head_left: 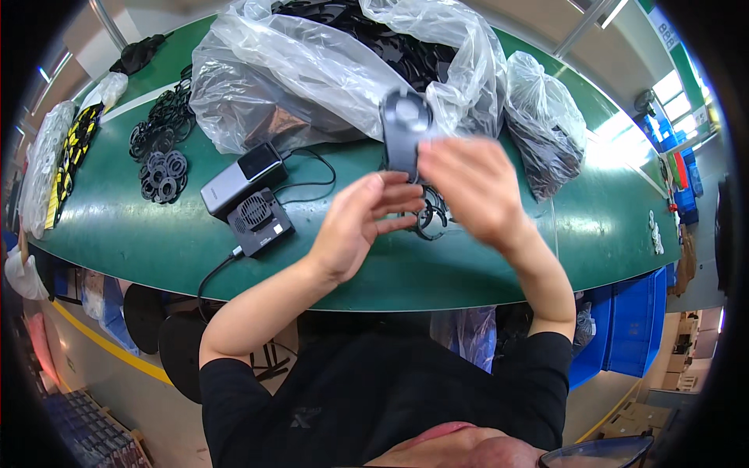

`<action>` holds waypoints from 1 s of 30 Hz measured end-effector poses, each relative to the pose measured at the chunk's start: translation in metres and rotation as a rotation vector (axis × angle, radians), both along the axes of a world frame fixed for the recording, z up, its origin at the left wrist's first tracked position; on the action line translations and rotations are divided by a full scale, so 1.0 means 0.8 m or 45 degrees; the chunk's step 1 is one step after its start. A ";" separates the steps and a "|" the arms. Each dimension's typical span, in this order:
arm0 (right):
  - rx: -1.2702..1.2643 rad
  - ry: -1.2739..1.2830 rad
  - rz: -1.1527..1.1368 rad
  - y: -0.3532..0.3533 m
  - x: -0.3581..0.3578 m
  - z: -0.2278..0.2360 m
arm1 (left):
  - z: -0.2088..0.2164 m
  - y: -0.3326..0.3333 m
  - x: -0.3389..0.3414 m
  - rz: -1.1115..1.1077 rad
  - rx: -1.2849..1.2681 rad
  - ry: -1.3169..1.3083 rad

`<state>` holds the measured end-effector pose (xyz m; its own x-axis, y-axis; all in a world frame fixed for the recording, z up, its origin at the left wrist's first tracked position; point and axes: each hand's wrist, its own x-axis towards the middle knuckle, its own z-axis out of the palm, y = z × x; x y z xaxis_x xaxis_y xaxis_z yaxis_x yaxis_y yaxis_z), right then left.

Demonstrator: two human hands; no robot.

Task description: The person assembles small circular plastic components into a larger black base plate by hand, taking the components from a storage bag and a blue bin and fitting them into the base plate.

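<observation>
A dark grey flat part with a round ring at its far end (399,139) is raised over the middle of the table, slightly blurred. My right hand (477,187), smeared by motion, has its fingertips closed on the part's right edge. My left hand (351,226) is beside the part's near end, palm turned inward and fingers stretched apart; whether its fingertips touch the part is hard to see. Just beyond and below my fingers, a few black rings (431,222) lie on the green table (367,285), partly hidden by my hands.
Large clear plastic bags (289,70) of black parts fill the far side, with a tied bag (546,117) at right. Left of my hands stand a grey power bank (242,179) and a black fan device (261,222) with cables. Black rings (164,175) lie farther left; blue bins (636,324) stand below right.
</observation>
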<state>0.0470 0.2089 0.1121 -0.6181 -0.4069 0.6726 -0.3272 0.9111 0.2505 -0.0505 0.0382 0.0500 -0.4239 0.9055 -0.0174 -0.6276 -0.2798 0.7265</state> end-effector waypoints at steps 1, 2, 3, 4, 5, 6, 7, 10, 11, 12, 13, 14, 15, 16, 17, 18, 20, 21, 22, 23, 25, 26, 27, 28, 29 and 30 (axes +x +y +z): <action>0.009 -0.084 0.007 -0.017 0.017 -0.003 | 0.008 0.001 -0.001 -0.006 0.065 -0.072; 0.076 -0.121 -0.014 -0.028 0.036 -0.009 | 0.014 -0.002 0.001 -0.008 0.027 -0.062; 0.147 -0.157 -0.035 -0.033 0.049 -0.017 | 0.014 -0.003 0.002 -0.010 -0.009 -0.052; 0.140 -0.167 -0.039 -0.035 0.057 -0.021 | 0.011 -0.001 0.004 -0.015 -0.016 -0.061; 0.122 -0.160 -0.055 -0.036 0.063 -0.024 | 0.007 0.001 0.006 -0.001 -0.073 0.031; 0.107 -0.148 -0.080 -0.036 0.068 -0.026 | 0.005 0.003 0.008 0.003 -0.125 0.129; 0.105 -0.150 -0.095 -0.036 0.073 -0.031 | 0.003 0.005 0.010 -0.012 -0.126 0.129; -0.028 -0.153 -0.045 -0.028 0.082 -0.044 | -0.001 0.012 0.010 0.014 -0.152 0.137; -0.019 -0.151 -0.075 -0.018 0.080 -0.045 | -0.004 0.010 0.008 0.047 -0.167 0.134; -0.200 -0.122 -0.156 -0.007 0.077 -0.042 | -0.013 0.008 0.005 0.099 -0.162 0.161; -0.384 -0.087 -0.240 0.009 0.076 -0.039 | -0.006 0.004 0.008 0.123 -0.216 0.176; -0.468 -0.021 -0.363 0.037 0.076 -0.037 | -0.004 0.003 0.010 0.104 -0.244 0.209; -0.555 0.052 -0.485 0.074 0.078 -0.035 | -0.004 0.004 0.012 0.085 -0.275 0.247; -0.711 0.112 -0.609 0.109 0.081 -0.033 | -0.004 0.007 0.015 0.061 -0.264 0.252; -0.872 0.173 -0.727 0.144 0.086 -0.031 | -0.005 0.007 0.018 0.020 -0.309 0.260; -0.852 0.237 -0.853 0.178 0.090 -0.028 | -0.005 0.007 0.019 -0.019 -0.356 0.272; -0.842 0.279 -1.011 0.242 0.093 -0.020 | -0.005 0.006 0.019 -0.055 -0.370 0.278; -0.853 0.259 -1.056 0.271 0.094 -0.019 | -0.006 0.007 0.019 -0.084 -0.388 0.276; -0.854 0.268 -1.059 0.304 0.094 -0.017 | -0.005 0.009 0.019 -0.088 -0.385 0.283; -0.792 0.041 -1.179 0.334 0.094 -0.017 | -0.004 0.011 0.020 -0.116 -0.399 0.279; -0.730 -0.188 -1.274 0.346 0.079 -0.012 | -0.004 0.010 0.019 -0.127 -0.416 0.279; -0.732 -0.412 -1.293 0.351 0.071 -0.013 | -0.005 0.011 0.020 -0.138 -0.419 0.270; -0.729 -0.640 -1.296 0.347 0.055 -0.012 | -0.006 0.011 0.019 -0.137 -0.425 0.259; -0.727 -0.639 -1.288 0.334 0.043 -0.010 | -0.008 0.011 0.017 -0.129 -0.425 0.260; -0.819 -0.729 -1.148 0.319 0.034 -0.010 | -0.010 0.012 0.014 -0.140 -0.427 0.266; -0.910 -0.817 -1.009 0.309 0.031 -0.010 | -0.010 0.012 0.013 -0.155 -0.429 0.270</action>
